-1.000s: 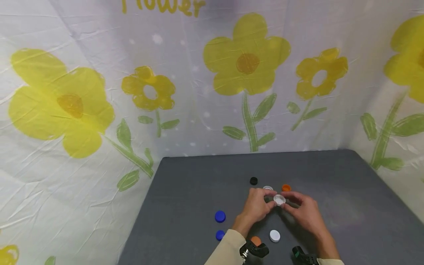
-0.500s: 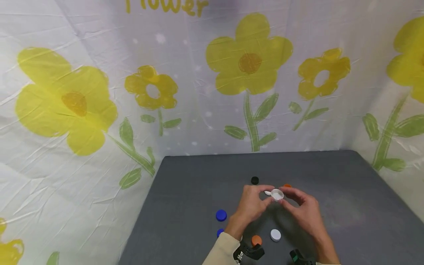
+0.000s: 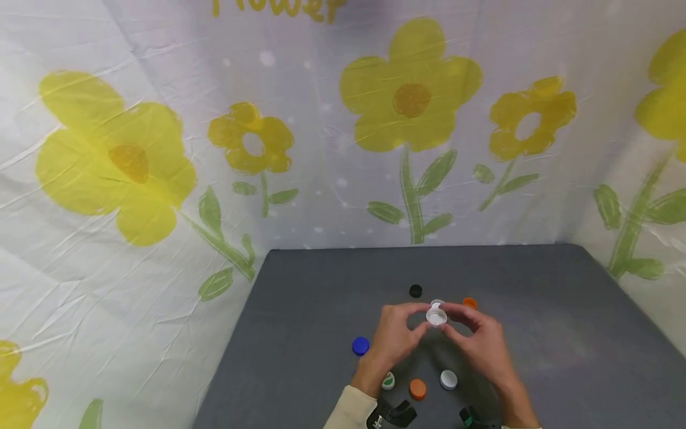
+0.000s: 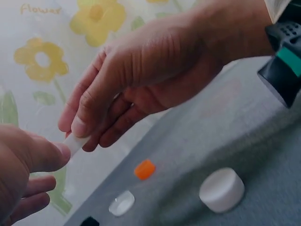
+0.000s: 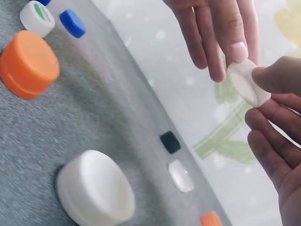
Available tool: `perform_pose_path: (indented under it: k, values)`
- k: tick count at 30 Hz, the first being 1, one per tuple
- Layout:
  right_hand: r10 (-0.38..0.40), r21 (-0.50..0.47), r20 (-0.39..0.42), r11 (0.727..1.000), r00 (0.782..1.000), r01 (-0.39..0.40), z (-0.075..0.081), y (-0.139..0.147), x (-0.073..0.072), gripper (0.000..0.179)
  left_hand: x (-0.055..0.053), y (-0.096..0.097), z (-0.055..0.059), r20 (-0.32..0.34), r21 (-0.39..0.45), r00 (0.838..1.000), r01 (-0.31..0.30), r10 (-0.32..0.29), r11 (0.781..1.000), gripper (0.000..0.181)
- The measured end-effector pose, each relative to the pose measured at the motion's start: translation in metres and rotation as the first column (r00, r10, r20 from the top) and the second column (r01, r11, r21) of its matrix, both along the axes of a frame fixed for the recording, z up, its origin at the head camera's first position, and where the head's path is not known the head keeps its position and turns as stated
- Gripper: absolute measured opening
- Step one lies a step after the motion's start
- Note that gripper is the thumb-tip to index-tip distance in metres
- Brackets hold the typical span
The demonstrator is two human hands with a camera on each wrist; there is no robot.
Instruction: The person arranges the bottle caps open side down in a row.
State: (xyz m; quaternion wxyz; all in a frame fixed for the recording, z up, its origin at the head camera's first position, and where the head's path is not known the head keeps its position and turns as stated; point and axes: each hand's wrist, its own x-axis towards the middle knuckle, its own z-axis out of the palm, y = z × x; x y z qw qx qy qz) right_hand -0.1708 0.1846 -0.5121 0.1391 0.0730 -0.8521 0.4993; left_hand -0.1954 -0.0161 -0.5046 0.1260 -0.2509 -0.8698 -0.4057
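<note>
A white bottle cap (image 3: 436, 317) is held above the grey table, its hollow side toward the head camera. My left hand (image 3: 393, 333) pinches it from the left between thumb and fingers. From the other side my right hand (image 3: 479, 341) grips the same cap with thumb and fingertips. In the right wrist view the cap (image 5: 245, 85) is tilted, with the right thumb over its rim and the left thumb at its upper edge. Only its thin side (image 4: 76, 143) shows between the hands in the left wrist view.
Around the hands on the table (image 3: 311, 298) lie a black cap (image 3: 415, 291), a translucent cap (image 5: 180, 175), an orange cap (image 3: 470, 303) and a blue cap (image 3: 361, 346). Nearer are a white-and-green cap (image 3: 388, 381), another orange cap (image 3: 417, 389) and a white cap (image 3: 448, 379). Flower-printed cloth (image 3: 332, 196) hangs behind.
Both hands have moved left in the head view with the white cap between them. The white-and-green cap has come into sight beside the left forearm, while the nearer blue cap is now hidden.
</note>
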Motion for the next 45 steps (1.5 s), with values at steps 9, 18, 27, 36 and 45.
perform_pose_path:
  k: [9, 18, 27, 36, 45]
  values:
    - [0.0, 0.018, 0.056, 1.0, 0.998, -0.001, 0.001, -0.009, 0.0, 0.034, 0.002, -0.013, -0.013, -0.2, 0.046, 0.98, 0.009, 0.0, 0.999, 0.035]
    - [0.071, -0.089, 0.121, 0.994, 0.99, -0.06, 0.004, -0.011, 0.0, 0.031, 0.006, -0.018, -0.015, -0.171, 0.057, 0.985, 0.024, -0.014, 0.998, 0.028]
    - [0.053, -0.12, 0.094, 0.992, 0.994, -0.041, 0.005, -0.018, 0.0, 0.027, 0.007, -0.018, -0.018, -0.148, 0.167, 0.989, -0.003, 0.028, 0.986, 0.024]
    - [0.065, -0.204, -0.123, 0.975, 0.99, -0.089, 0.005, -0.021, -0.001, 0.034, 0.01, -0.02, -0.01, 0.2, 0.397, 0.98, -0.094, 0.014, 0.913, 0.02]
    - [0.075, -0.008, -0.259, 0.997, 0.963, -0.079, 0.004, -0.028, 0.001, 0.053, 0.008, -0.029, -0.009, 0.5, 0.615, 0.847, -0.2, -0.181, 0.763, 0.019]
